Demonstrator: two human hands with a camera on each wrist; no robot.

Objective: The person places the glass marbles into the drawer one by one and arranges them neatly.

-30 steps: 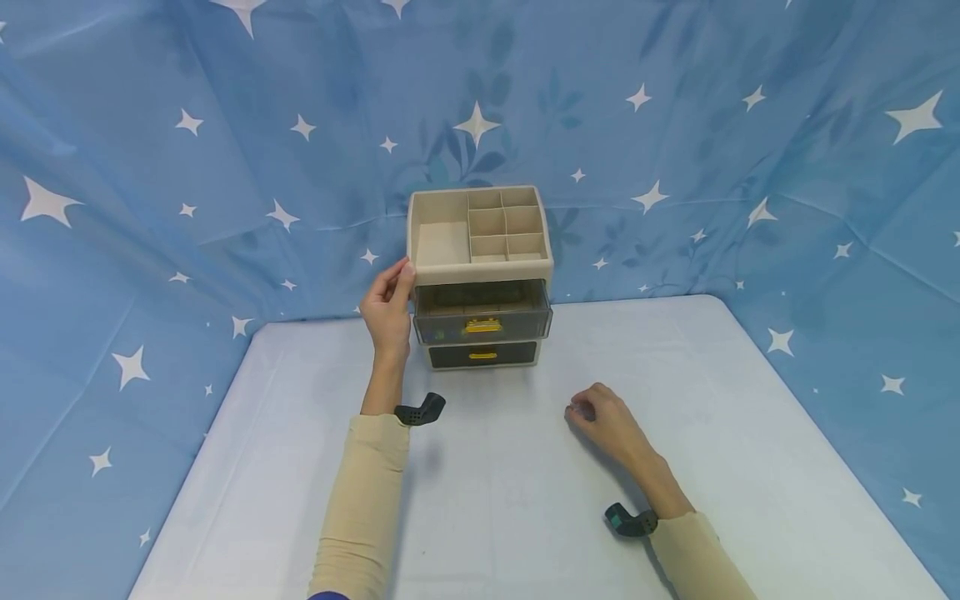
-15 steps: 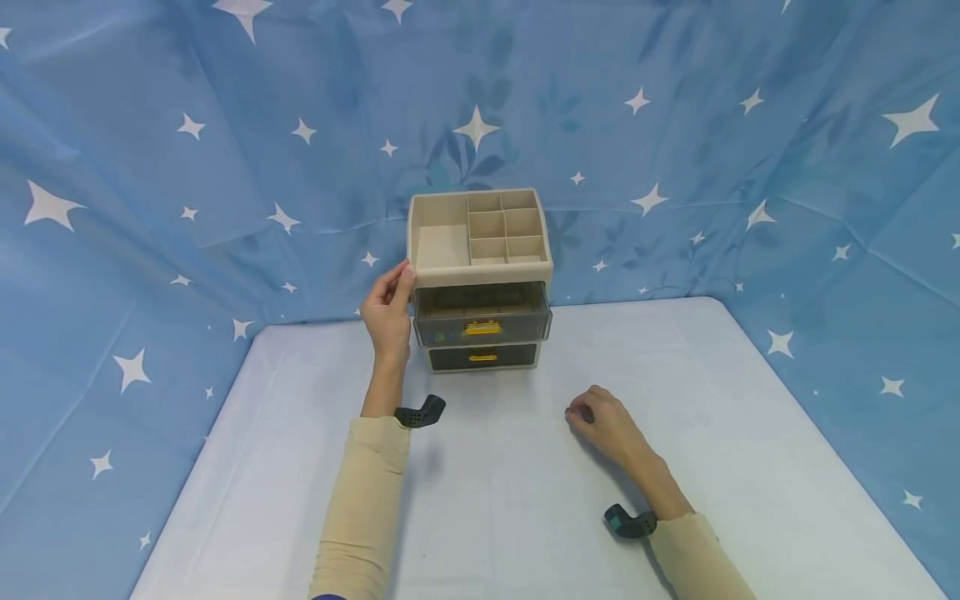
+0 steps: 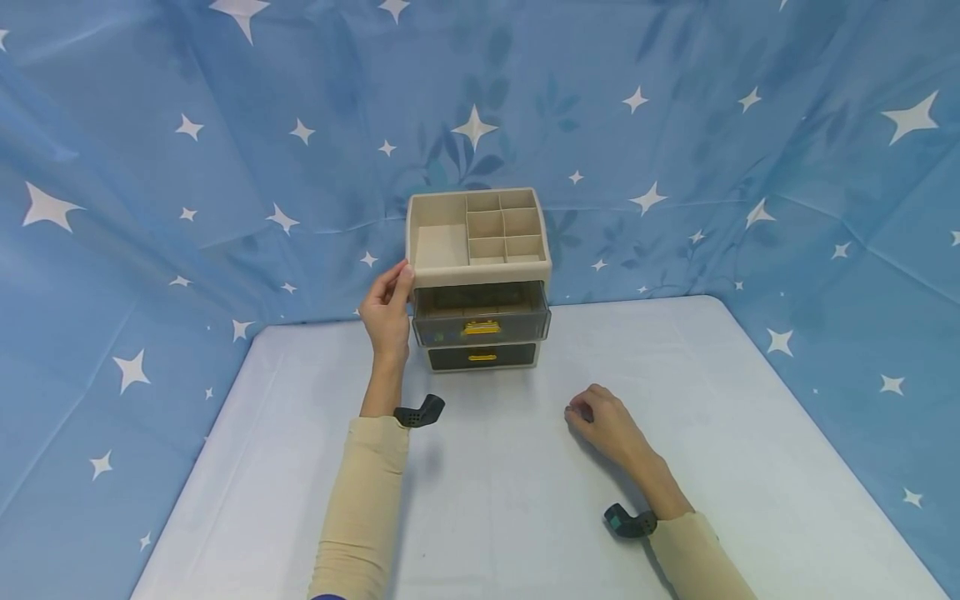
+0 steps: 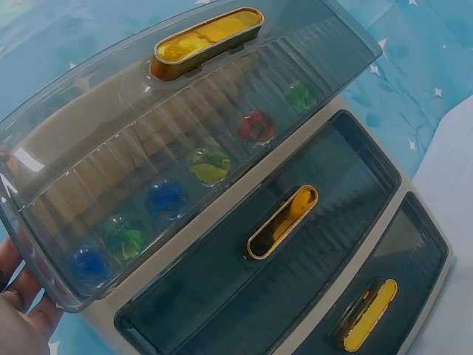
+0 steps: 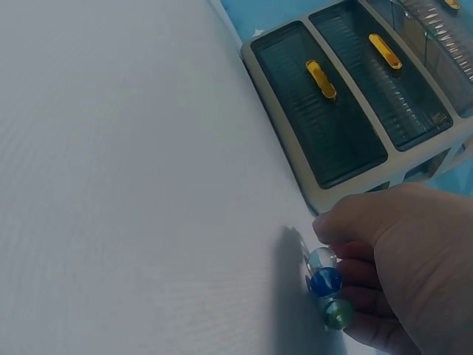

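A beige desktop drawer organizer [image 3: 480, 272] stands at the back of the table, its top drawer [image 4: 148, 96] of smoky clear plastic pulled out. Through the drawer front several glass marbles [image 4: 211, 165] show in a row, blue, green, yellow and red. My left hand [image 3: 386, 317] holds the organizer's upper left front corner, thumb on the front side. Farther forward and to the right, low over the table, my right hand [image 3: 607, 423] has its fingers curled round three marbles [image 5: 326, 282]: clear, blue and green. Whether these touch the tabletop I cannot tell.
Divided compartments [image 3: 506, 225] form the organizer's top. Lower drawers [image 4: 259, 244] with yellow handles are closed. A white cloth covers the table [image 3: 487, 500]. A blue star-patterned curtain [image 3: 300, 167] hangs close behind the organizer and along both sides.
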